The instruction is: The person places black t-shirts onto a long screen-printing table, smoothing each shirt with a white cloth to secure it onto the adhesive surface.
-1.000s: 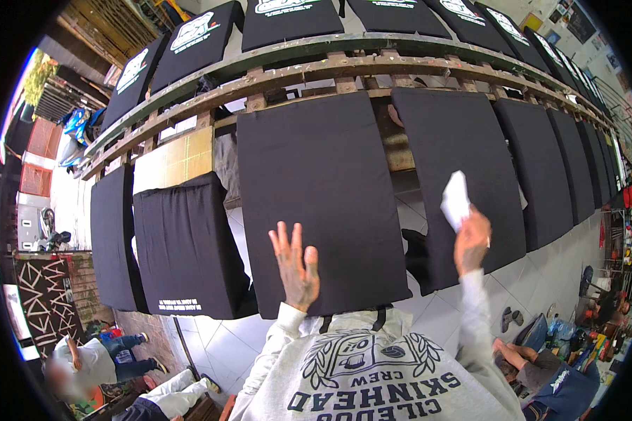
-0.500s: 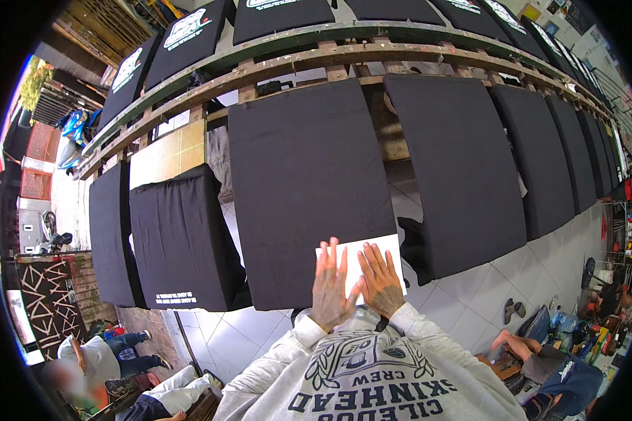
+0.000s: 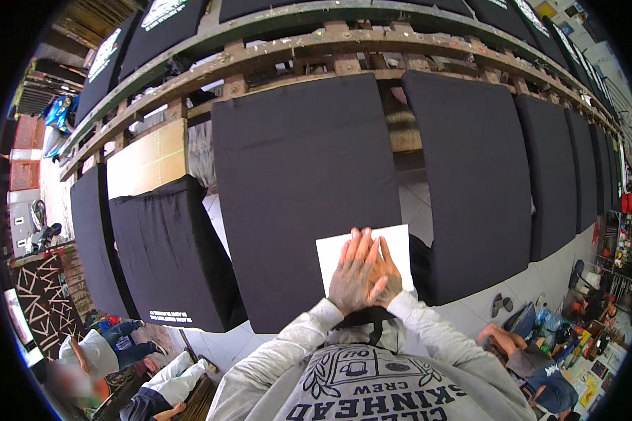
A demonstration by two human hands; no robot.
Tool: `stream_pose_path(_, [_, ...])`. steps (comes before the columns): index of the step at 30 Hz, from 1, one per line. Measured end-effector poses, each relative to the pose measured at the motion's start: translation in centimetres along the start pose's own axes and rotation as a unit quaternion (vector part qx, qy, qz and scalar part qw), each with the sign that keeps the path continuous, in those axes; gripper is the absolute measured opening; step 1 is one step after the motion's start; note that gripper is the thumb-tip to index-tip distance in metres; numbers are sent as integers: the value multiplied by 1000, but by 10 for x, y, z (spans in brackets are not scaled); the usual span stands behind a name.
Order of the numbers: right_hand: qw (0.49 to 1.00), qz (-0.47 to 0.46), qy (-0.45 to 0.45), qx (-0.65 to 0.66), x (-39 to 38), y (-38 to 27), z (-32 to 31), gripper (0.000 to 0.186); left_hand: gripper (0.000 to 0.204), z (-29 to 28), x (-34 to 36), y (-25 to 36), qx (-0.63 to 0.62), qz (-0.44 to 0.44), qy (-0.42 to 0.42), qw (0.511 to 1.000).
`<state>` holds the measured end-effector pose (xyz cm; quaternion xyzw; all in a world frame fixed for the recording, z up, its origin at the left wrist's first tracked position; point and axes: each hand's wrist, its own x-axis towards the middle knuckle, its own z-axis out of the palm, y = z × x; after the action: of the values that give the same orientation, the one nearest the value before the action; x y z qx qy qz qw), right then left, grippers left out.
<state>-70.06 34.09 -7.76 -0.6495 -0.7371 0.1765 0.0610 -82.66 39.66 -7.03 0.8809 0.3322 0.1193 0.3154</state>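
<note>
My left hand (image 3: 351,282) lies across my right hand (image 3: 388,275), fingers stretched out and pointing away from me. Both press flat on a white sheet (image 3: 330,252), which may be paper or thin card. The sheet rests on the near right corner of a black T-shirt (image 3: 302,168) that is stretched smooth over a flat board. Neither hand grips anything. Part of the right hand is hidden under the left.
To the right stands a row of boards with black shirts (image 3: 477,182). At left, another black shirt (image 3: 168,245) leaves part of its board (image 3: 147,161) bare. Wooden rails (image 3: 288,52) run behind. People sit low at left (image 3: 98,358) and right (image 3: 534,365).
My hands have come together, the left sliding rightward over the right. More of the white sheet shows around them. The whole view has shifted slightly.
</note>
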Motion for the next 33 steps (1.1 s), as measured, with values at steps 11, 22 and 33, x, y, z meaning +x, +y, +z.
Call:
stream_pose_path(11, [983,-54,95,-149,167,76,-41,73,75,-35,164,-89,101,89,161,978])
stream_pose_path(22, [994,-80,-8,-69,-34,-96,33,76,77,-13,-121,-1,28,-52,74,996])
stream_pose_path(33, [997,-71,-9,24,65,-184,55,75,77,-96,-140,-113,57,-58,63,995])
